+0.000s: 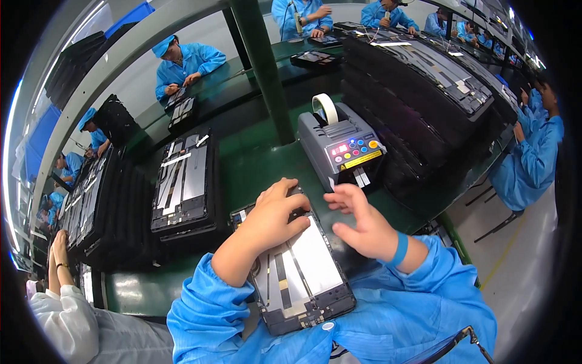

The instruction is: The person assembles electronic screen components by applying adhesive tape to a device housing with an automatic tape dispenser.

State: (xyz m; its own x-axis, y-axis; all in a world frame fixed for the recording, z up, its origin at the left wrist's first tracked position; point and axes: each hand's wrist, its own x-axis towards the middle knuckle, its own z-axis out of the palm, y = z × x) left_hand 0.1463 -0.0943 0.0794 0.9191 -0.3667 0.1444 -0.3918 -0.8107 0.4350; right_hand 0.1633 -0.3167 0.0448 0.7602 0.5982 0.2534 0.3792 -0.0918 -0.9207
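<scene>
Presently the left hand (276,218) presses flat, fingers spread, on the tablet panel (297,267), whose long axis runs away slightly leftward; right hand (361,227) hovers open, empty.

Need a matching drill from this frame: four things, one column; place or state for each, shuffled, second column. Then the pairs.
Things:
1. left hand
2. right hand
3. tape dispenser
4. tray stack

Places or states:
A. grey box with a white roll on top, behind the hands
B. palm down on the far end of the open tablet
C. on the green bench left of the tablet, black, topped with an open device
D. fingers spread, just right of the tablet's far end, near the dispenser's front

Pairs: 1-B, 2-D, 3-A, 4-C
</scene>
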